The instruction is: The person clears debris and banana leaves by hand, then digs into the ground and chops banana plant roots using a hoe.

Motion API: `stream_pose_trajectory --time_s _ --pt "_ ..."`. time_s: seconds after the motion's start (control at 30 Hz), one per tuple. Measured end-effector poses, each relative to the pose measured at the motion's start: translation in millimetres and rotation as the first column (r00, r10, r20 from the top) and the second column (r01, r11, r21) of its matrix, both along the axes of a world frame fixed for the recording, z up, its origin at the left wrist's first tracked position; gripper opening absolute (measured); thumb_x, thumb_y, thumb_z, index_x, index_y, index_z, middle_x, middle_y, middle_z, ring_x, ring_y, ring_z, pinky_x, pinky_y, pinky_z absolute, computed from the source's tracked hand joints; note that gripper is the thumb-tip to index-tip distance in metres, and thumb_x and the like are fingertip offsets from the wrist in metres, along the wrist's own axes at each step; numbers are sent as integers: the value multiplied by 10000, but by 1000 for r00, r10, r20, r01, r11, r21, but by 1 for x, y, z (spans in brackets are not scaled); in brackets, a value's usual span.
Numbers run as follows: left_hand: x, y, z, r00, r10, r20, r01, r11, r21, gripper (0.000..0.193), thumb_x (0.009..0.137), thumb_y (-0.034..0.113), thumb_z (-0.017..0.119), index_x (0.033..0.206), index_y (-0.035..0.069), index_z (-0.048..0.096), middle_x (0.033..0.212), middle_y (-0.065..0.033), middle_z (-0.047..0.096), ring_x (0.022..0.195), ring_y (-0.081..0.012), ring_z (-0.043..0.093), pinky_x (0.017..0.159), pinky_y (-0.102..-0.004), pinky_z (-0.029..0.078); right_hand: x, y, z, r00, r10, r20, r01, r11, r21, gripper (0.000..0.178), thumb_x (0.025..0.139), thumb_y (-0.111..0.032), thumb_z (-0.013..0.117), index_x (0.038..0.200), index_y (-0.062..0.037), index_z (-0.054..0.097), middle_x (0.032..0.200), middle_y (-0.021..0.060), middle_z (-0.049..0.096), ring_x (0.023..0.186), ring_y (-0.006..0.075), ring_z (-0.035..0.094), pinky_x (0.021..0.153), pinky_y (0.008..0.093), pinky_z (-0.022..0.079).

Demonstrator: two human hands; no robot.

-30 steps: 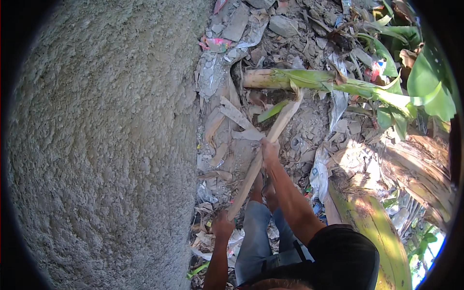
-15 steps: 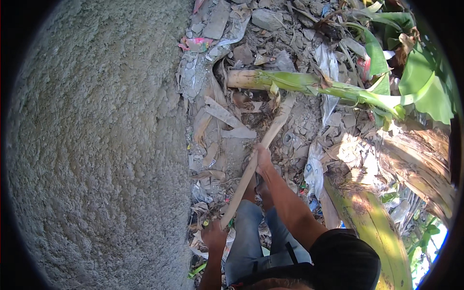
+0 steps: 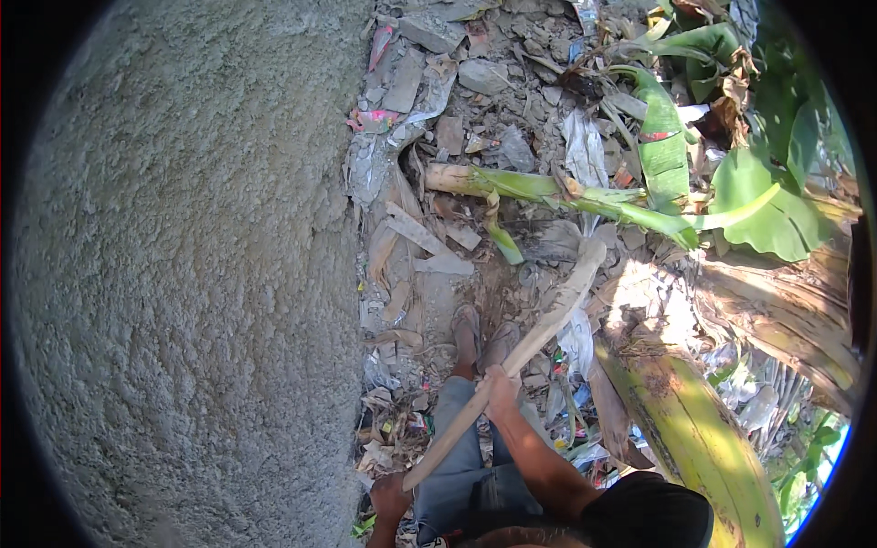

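Note:
A long pale wooden handle (image 3: 548, 321) slants across in front of me, its lower end near the wall and its far end up to the right. My left hand (image 3: 391, 498) is closed round the lower end. Farther up, my right hand (image 3: 499, 393) grips the shaft near its middle. A flat, dull brown shape lies against the far end; whether it is a blade I cannot tell. Just beyond that end lies a cut green banana stem (image 3: 521, 185), pale at its left end. A small green shoot (image 3: 502, 239) sticks out below the stem.
A rough grey wall (image 3: 192, 274) fills the left side. Rubble, dry leaves and plastic scraps cover the ground around my sandalled feet (image 3: 466, 324). A thick yellow-green banana trunk (image 3: 699, 438) stands close on my right; broad leaves (image 3: 772, 205) spread at the far right.
The handle's far end has come nearer and to the right, away from the banana stem. Both hands have drawn back toward me with it. The small green shoot now shows plainly.

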State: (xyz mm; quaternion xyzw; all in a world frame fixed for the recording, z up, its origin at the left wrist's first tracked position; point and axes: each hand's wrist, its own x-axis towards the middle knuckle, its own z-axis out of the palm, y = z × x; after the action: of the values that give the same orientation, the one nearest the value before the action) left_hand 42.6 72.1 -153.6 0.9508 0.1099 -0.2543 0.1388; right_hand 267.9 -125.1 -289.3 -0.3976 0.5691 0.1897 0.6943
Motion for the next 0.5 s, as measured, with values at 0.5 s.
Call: stream_pose_trajectory --time_s 0.5 --pt "273 -79 -93 814 341 471 -36 838 -544 175 660 105 680 811 73 597 765 -134 613 710 -352 600 616 -445 474 285 -37 194 574 430 697 135 789 -599 213 748 -95 589 874 5 449 612 82 543 485 158 515 465 287 422"
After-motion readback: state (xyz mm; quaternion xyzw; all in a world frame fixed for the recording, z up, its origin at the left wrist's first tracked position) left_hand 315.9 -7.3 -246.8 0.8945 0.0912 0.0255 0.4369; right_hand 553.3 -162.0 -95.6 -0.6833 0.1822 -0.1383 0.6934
